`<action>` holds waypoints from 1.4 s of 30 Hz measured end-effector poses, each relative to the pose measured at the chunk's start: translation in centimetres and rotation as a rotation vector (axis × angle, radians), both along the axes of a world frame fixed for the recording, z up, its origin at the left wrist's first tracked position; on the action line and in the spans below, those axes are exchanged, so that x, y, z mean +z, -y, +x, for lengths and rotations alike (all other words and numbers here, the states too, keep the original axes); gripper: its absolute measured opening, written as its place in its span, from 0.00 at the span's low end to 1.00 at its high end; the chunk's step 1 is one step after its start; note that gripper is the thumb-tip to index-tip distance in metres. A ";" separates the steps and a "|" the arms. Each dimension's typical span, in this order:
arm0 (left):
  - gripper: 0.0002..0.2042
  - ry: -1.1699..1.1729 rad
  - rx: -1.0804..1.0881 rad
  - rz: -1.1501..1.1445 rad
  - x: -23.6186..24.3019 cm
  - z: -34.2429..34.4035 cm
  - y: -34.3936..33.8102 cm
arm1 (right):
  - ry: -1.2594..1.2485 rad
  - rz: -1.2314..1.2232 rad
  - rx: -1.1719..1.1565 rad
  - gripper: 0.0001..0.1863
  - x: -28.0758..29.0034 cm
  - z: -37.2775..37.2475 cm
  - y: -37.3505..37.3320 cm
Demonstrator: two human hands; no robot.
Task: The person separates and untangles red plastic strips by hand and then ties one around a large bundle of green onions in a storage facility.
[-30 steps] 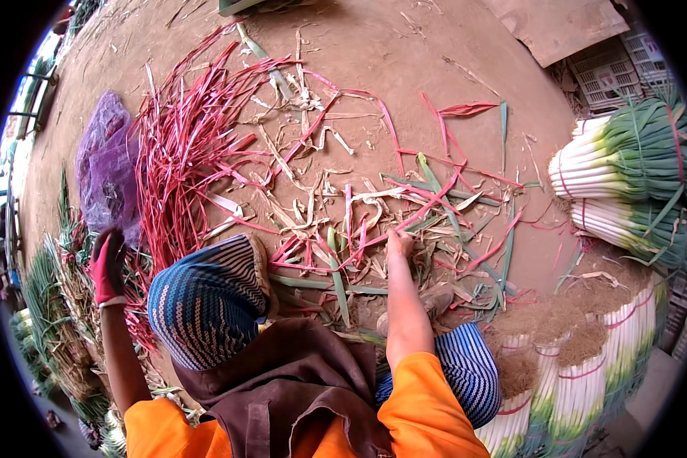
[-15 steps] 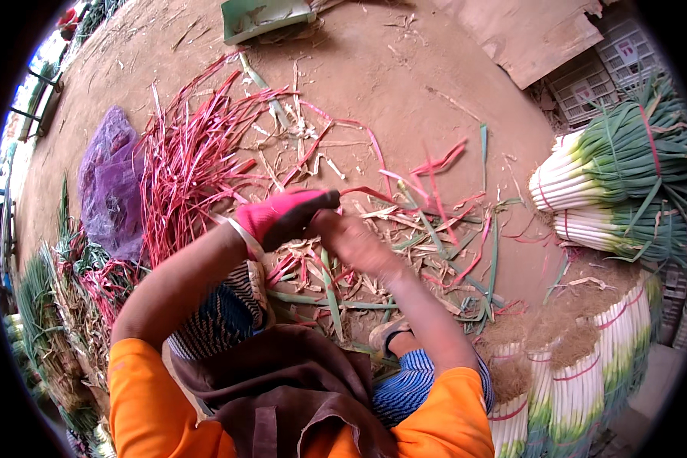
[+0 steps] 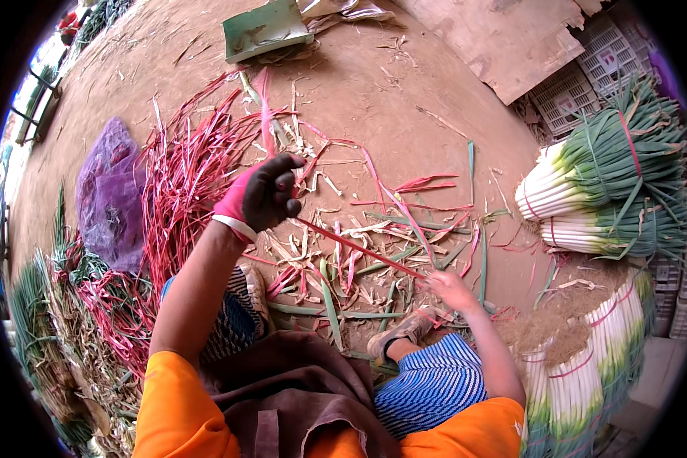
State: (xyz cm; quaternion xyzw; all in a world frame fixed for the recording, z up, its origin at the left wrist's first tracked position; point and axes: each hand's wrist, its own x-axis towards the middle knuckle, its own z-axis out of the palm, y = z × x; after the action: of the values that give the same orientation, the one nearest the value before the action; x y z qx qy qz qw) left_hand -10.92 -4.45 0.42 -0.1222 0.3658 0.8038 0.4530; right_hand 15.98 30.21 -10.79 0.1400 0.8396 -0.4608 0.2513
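My left hand [image 3: 259,195], in a pink and dark glove, is closed on a red strip [image 3: 351,245] that stretches diagonally down to my bare right hand [image 3: 446,288]. My right hand has its fingertips on that strip, just above my right shoe. Beneath and around both hands lie red strips, green leaves and dry husks [image 3: 320,252]. Left of them is a big tangle of red strips [image 3: 183,175] beside a crumpled purple mesh bag [image 3: 111,198].
Tied green onion bundles [image 3: 595,175] lie at right, with upright bundles [image 3: 580,389] below. Plastic crates [image 3: 561,103] sit behind a board [image 3: 496,38]. A green tray [image 3: 263,34] is at the top. Piled leaves [image 3: 38,351] line the left edge.
My hands came together in the middle half a second ago and have since parted, left hand up, right hand down to the right, with the red strip now stretched between them.
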 end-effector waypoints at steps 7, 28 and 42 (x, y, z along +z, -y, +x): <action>0.15 -0.137 0.053 -0.057 -0.1 -2.1 1.6 | 0.377 -0.327 -0.605 0.12 -0.9 4.9 -5.6; 0.20 -0.782 -0.241 -0.640 2.3 -2.4 2.8 | -0.026 0.270 -0.004 0.15 -16.6 -3.2 6.5; 0.21 -0.659 -0.309 -0.605 2.7 -0.3 1.1 | -0.122 0.561 -0.469 0.09 -20.0 -8.2 13.8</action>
State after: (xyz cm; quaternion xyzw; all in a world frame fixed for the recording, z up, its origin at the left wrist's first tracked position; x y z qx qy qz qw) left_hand -11.20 -5.51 3.15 0.0691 0.7216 0.5804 0.3711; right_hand 7.76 16.43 -30.77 0.3644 0.8917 -0.2656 0.0399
